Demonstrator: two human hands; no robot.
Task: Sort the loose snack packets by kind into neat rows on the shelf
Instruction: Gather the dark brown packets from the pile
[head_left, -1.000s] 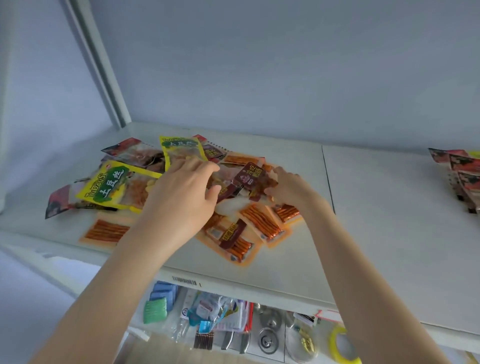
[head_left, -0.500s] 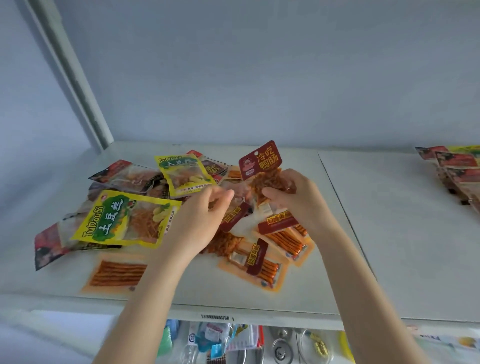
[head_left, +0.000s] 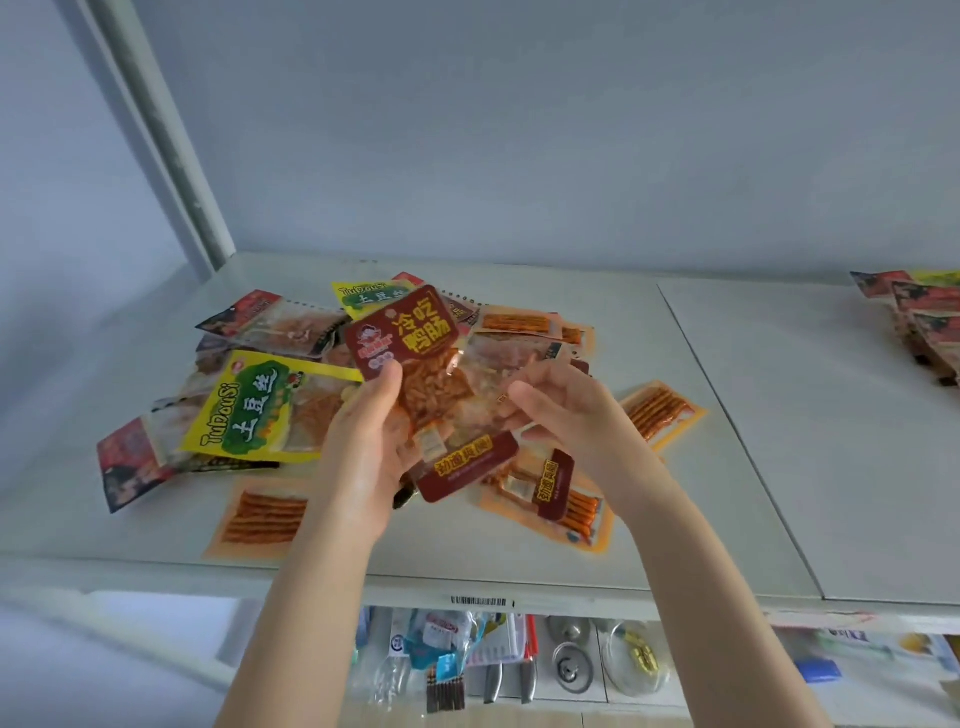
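From the head view, the person's left hand (head_left: 363, 447) is raised at the centre of the frame, thumb and fingers closed on a clear plastic packet with a dark red header and brownish-orange shreds inside (head_left: 415, 358). The packet stands nearly upright, tilted a little, lifted above the heap. A second packet with a dark red label band and yellow lettering (head_left: 465, 465) sits just below it against the same palm; whether the hand grips that one too I cannot tell.

The right hand (head_left: 561, 415) is right of centre, fingers curled loosely with the thumb pointing left, touching the translucent packets there; I cannot tell whether it has hold of any.

Beneath both hands a loose pile of packets lies on the flat white shelf board (head_left: 649, 519). At left centre a big yellow-and-green bag printed "TuDouSi" (head_left: 249, 410) rests on top of red-and-clear packets. A smaller yellow-and-green bag (head_left: 363, 296) peeks out behind the raised packet. An orange-edged packet of thin red sticks (head_left: 260, 514) lies flat at lower left, apart from the heap. Another stick packet (head_left: 660, 410) lies just right of the right wrist, and one with a dark red band (head_left: 561, 499) lies under the right forearm.

At the far upper right, well apart, red packets overlap in a stack (head_left: 924, 317). Below the shelf edge, at the bottom of the frame, small hardware in clear bags (head_left: 571, 665) hangs.
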